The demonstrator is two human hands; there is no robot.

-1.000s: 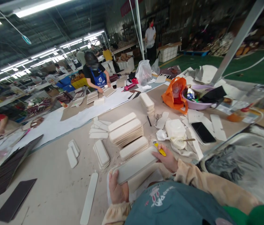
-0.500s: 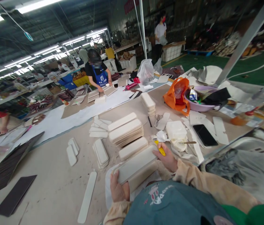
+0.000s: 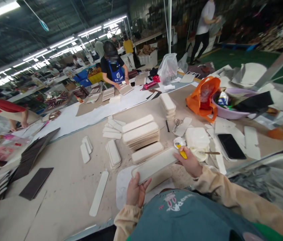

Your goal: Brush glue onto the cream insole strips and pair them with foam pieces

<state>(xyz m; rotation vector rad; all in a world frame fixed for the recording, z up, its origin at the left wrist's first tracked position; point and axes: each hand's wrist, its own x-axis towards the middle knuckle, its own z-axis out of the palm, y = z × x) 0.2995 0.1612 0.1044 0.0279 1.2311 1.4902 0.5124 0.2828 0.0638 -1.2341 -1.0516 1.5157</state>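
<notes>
A long off-white strip with rounded ends [image 3: 155, 164] is held up in front of me at a tilt. Around its near left end my left hand [image 3: 135, 191] is closed, thumb on the edge and fingers below. My right hand [image 3: 190, 163] grips the far right end and also holds a small yellow-handled tool [image 3: 182, 152], whose working tip I cannot make out. Just beyond the strip lies a low stack of similar strips [image 3: 148, 152], with a taller stack [image 3: 140, 134] behind it. One loose strip [image 3: 98, 194] lies flat on the table to the left.
Scissors [image 3: 178, 124], a black phone [image 3: 231, 146], an orange bag [image 3: 203, 97] and a purple basin [image 3: 234, 113] lie to the right. Small stacked pieces [image 3: 113, 152] and dark sheets [image 3: 36, 182] are on the left. A co-worker in a blue apron [image 3: 116, 72] works across the table.
My view has shifted, so the table contents appear displaced. Both hands still hold the strip; my left fingers have spread slightly beneath its end. A person in a white top has changed posture.
</notes>
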